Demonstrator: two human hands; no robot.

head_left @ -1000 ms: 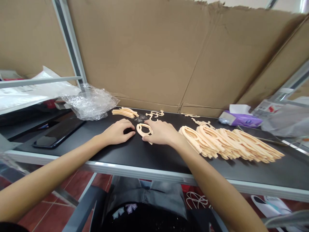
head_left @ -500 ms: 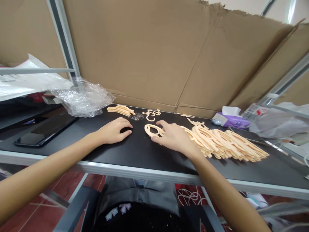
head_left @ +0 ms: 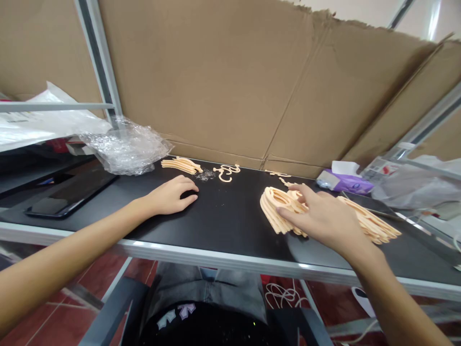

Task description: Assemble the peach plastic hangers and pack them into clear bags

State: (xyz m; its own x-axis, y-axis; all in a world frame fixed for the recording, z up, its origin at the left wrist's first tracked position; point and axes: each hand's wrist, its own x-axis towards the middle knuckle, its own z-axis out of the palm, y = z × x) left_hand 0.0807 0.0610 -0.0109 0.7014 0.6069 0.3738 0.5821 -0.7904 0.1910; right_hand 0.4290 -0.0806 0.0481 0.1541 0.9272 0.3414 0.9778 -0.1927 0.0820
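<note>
My right hand (head_left: 324, 218) lies flat, fingers stretched out, on the left end of a long overlapping row of peach plastic loop-shaped parts (head_left: 363, 218) on the black table (head_left: 223, 216). The topmost part (head_left: 279, 197) sits under my fingertips. My left hand (head_left: 171, 196) rests on the table to the left, fingers curled down over something dark that I cannot make out. Behind it lie a small bundle of peach strips (head_left: 182, 165) and a few loose peach hook pieces (head_left: 226, 171).
A dark phone (head_left: 68, 194) lies at the table's left, beside crumpled clear plastic (head_left: 126, 146). A purple tissue pack (head_left: 342, 181) sits at the back right. A cardboard wall (head_left: 230, 81) closes off the back. The table's metal front edge (head_left: 216, 257) is near my lap.
My right hand slid a single peach loop part from the table's middle to the right and onto the left end of the row. My left hand stayed still.
</note>
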